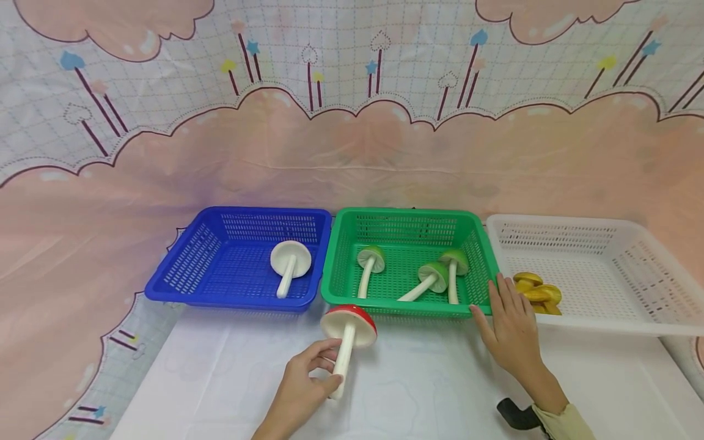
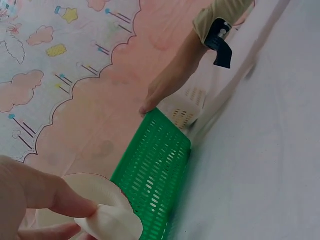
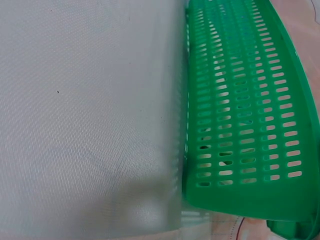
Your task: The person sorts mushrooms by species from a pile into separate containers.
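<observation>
My left hand pinches the white stem of a red-capped toy mushroom just in front of the baskets. Its cap overlaps the front rim of the green basket in the head view; the left wrist view shows the pale stem between thumb and fingers. My right hand rests with fairly straight fingers at the green basket's front right corner, beside the white basket. Inside the green basket lie several green-capped mushrooms. The blue basket at left holds one mushroom with its white underside up.
The white basket on the right contains a yellow mushroom cluster at its near left corner. All three baskets stand side by side along the back of the white table. A patterned cloth hangs behind them.
</observation>
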`<act>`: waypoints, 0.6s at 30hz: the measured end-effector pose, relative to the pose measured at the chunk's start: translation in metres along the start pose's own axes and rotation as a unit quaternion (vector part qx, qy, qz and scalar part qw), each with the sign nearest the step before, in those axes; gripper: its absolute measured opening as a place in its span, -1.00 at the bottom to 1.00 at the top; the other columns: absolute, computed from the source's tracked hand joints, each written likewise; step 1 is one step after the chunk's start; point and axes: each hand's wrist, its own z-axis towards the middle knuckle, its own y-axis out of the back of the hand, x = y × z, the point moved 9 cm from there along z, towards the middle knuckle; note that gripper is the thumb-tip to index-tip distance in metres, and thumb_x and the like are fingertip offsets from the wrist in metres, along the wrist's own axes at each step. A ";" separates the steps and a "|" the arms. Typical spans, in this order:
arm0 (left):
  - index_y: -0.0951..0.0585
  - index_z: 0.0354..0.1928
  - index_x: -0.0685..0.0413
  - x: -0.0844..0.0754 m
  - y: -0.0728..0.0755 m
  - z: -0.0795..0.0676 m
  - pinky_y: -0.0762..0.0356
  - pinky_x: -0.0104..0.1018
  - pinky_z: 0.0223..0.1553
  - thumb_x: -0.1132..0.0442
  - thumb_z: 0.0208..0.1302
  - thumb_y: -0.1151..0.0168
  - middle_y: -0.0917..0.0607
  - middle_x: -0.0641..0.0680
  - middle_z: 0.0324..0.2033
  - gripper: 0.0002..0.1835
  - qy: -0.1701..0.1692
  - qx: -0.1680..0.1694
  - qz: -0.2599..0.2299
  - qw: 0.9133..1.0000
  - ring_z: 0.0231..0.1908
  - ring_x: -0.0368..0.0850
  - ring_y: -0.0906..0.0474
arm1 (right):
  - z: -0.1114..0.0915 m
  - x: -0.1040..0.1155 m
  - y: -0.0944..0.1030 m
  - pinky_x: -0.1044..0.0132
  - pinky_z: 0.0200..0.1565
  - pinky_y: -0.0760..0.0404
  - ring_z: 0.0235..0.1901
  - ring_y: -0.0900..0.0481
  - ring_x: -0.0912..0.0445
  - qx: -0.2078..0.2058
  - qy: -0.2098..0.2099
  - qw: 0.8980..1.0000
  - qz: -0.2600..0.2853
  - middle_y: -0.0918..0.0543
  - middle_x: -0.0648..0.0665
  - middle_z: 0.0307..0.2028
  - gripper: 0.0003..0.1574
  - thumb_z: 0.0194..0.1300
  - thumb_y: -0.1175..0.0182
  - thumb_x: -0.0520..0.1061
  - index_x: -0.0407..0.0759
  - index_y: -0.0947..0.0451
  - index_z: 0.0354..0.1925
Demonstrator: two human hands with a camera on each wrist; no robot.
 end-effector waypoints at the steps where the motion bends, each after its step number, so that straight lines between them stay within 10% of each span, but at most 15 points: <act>1: -0.55 0.10 0.12 -0.001 0.002 0.000 -0.57 -0.32 -0.51 0.49 -0.02 -0.31 -0.61 0.10 -0.22 -0.46 -0.001 -0.003 0.002 1.000 -0.24 -0.10 -0.55 | 0.000 0.000 0.000 -0.27 0.21 -0.13 0.33 -0.13 -0.27 0.000 0.000 1.000 0.000 -0.24 -0.43 0.32 -0.16 0.41 0.05 0.21 -0.49 -0.27 0.27; 18: -0.60 0.04 0.08 -0.030 0.029 -0.002 -0.48 -0.40 -0.61 0.58 -0.06 -0.28 -0.63 0.10 -0.25 -0.47 -0.028 -0.050 -0.001 0.998 -0.27 -0.07 -0.58 | 0.001 0.000 0.000 -0.25 0.23 -0.13 0.32 -0.15 -0.28 0.002 -0.002 1.000 -0.004 -0.24 -0.42 0.32 -0.14 0.41 0.06 0.23 -0.49 -0.28 0.26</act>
